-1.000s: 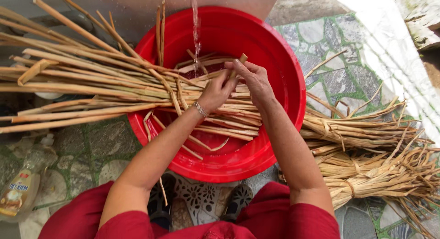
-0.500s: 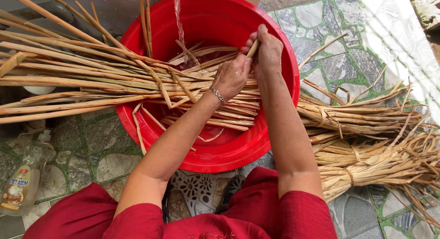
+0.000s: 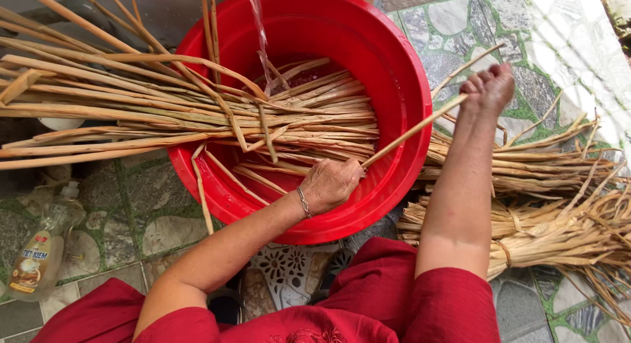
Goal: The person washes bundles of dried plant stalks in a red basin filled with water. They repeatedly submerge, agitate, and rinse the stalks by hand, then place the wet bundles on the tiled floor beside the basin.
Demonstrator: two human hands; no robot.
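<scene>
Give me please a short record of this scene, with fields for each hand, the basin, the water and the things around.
left hand: closed on the lower end of one reed stalk, over the basin
right hand: closed on the upper end of the same stalk, outside the rim
basin: red, round, holds many reeds lying across it
water stream: falls into the basin
tied reed bundles: on the stone floor, right
plastic bottle: lying at left
</scene>
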